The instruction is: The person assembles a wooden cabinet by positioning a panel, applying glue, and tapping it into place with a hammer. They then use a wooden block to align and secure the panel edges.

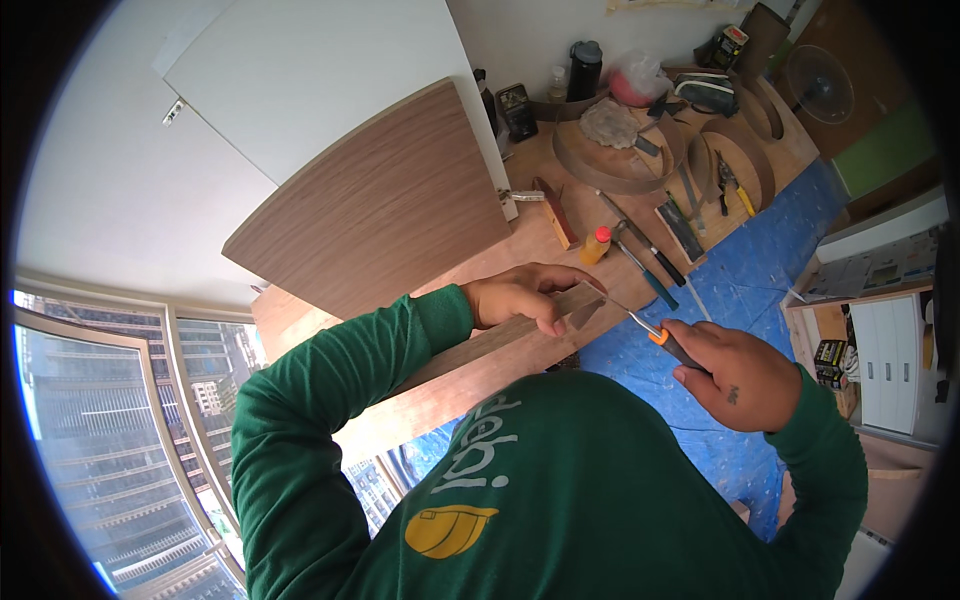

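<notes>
- The left hand [522,297] is curled over the end of a narrow wooden strip [500,340], its grip pressed together on the wood, thumb below and fingers on top.
- The strip runs from that hand down along the green sleeve, held in the air above the wooden counter [560,235].
- The right hand [740,375] has its grip closed around the dark, orange-collared handle of a small knife [655,335]; the thin blade points at the strip's end and meets it just beside the left thumb.
- On the counter lie a small yellow bottle with a red cap [596,245], several long hand tools [640,250] and curved wooden rings [625,160].
- A large wood-grain panel [390,205] leans beside a white panel [320,75].
- Blue sheeting [750,270] covers the floor.
</notes>
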A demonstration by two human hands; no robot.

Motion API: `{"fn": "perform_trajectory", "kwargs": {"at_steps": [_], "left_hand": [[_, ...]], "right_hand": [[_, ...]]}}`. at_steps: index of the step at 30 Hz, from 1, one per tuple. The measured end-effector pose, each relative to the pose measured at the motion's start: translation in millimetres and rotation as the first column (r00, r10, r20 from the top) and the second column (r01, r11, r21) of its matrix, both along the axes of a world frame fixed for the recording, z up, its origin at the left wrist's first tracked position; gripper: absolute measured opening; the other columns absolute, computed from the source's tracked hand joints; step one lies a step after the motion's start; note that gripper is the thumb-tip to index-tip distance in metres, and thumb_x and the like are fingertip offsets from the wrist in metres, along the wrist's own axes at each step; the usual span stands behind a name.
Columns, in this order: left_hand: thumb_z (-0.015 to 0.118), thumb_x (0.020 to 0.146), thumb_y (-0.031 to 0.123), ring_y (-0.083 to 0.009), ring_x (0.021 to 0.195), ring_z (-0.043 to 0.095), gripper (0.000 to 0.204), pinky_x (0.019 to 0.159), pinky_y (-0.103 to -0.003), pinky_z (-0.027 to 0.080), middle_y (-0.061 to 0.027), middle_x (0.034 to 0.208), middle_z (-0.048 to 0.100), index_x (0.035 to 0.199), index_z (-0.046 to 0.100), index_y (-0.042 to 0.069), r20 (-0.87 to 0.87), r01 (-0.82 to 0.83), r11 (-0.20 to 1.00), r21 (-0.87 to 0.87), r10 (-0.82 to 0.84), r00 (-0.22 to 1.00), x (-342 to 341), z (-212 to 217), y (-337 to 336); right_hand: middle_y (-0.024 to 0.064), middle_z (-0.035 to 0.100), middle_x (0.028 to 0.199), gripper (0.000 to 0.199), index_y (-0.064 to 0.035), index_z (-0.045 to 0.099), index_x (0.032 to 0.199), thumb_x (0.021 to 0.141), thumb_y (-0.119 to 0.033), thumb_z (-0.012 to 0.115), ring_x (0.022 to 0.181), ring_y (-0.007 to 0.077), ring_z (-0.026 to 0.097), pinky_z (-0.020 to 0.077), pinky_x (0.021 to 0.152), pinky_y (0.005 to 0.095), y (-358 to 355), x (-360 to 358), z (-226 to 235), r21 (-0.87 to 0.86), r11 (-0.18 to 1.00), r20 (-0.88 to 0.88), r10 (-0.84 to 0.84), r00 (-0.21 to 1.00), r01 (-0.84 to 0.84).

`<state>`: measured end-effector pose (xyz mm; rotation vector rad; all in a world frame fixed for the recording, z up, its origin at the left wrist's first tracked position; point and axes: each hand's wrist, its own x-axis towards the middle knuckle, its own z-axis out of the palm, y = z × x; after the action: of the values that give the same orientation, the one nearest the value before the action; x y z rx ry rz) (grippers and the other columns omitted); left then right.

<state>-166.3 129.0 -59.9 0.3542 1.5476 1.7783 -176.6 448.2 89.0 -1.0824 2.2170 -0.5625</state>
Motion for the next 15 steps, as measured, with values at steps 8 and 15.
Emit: {"fn": "perform_trajectory", "kwargs": {"at_steps": [8, 15], "left_hand": [[0.076, 0.067, 0.029, -0.0179, 0.104, 0.059, 0.087, 0.095, -0.031, 0.045, -0.0083, 0.115, 0.066, 0.149, 0.056, 0.008, 0.004, -0.014, 0.999, 0.044, 0.014, 1.0, 0.1, -6.7, 2.0], [0.078, 0.065, 0.029, -0.0199, 0.12, 0.058, 0.091, 0.108, -0.032, 0.041, -0.01, 0.133, 0.063, 0.149, 0.054, 0.004, 0.088, 0.02, 1.0, 0.001, -0.02, 0.996, 1.1, 0.5, 0.3]], "right_hand": [[0.0237, 0.066, 0.107, 0.05, 0.009, 0.05, 0.144, 0.099, -0.008, 0.065, 0.094, 0.0418, 0.066, 0.0523, 0.082, 0.0457, -7.6, -5.7, 5.9, -0.012, 1.0, 0.017, 0.021, 1.0, -0.021], [0.0244, 0.066, 0.108, 0.05, 0.0091, 0.05, 0.143, 0.099, -0.009, 0.065, 0.094, 0.0425, 0.066, 0.0523, 0.084, 0.0462, -13.7, -10.7, 9.2, 0.036, 0.999, 0.05, 0.019, 0.999, -0.021]]}}
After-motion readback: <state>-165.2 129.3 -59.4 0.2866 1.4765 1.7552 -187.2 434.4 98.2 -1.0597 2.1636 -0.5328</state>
